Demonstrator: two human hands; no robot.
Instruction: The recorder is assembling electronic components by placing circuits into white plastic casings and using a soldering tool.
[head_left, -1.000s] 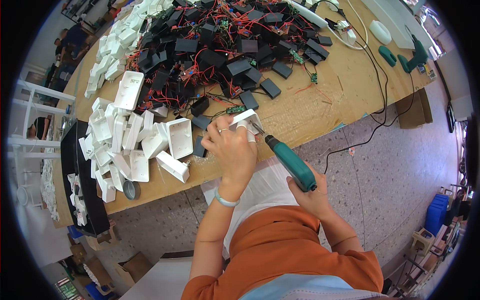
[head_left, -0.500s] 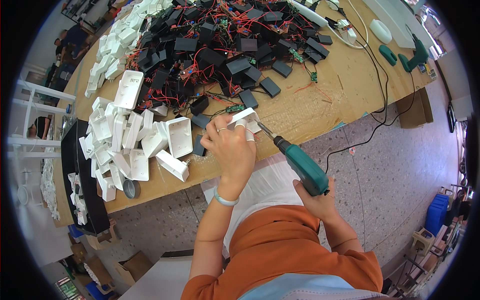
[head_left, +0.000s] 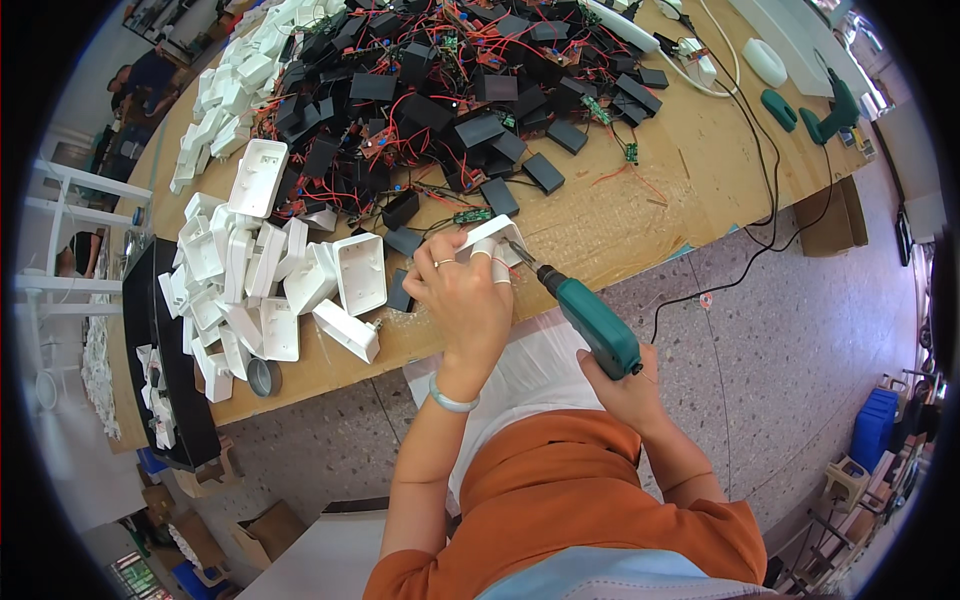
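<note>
At the table's front edge, my left hand [head_left: 468, 305] is closed round a small white plastic housing [head_left: 508, 230], holding it tilted with its open side toward the right. My right hand [head_left: 628, 392] grips a green electric screwdriver [head_left: 598, 318] by its rear end. The metal shaft slants up and left, and its tip is inside the housing; what the tip touches is hidden. A short red wire shows by the fingers of my left hand. Just beyond the housing lies a green circuit board [head_left: 472, 216], near some black boxes [head_left: 498, 197].
A heap of black boxes with red wires [head_left: 425, 112] covers the table's far middle. White housings [head_left: 360, 272] are piled at left, beside a grey round cup [head_left: 264, 377]. At far right stands a green cordless drill [head_left: 832, 112], with a black cable [head_left: 770, 190] hanging over the edge.
The screwdriver and my right hand have shifted a little up and left, with the tip further into the housing. My left hand has stayed almost still.
</note>
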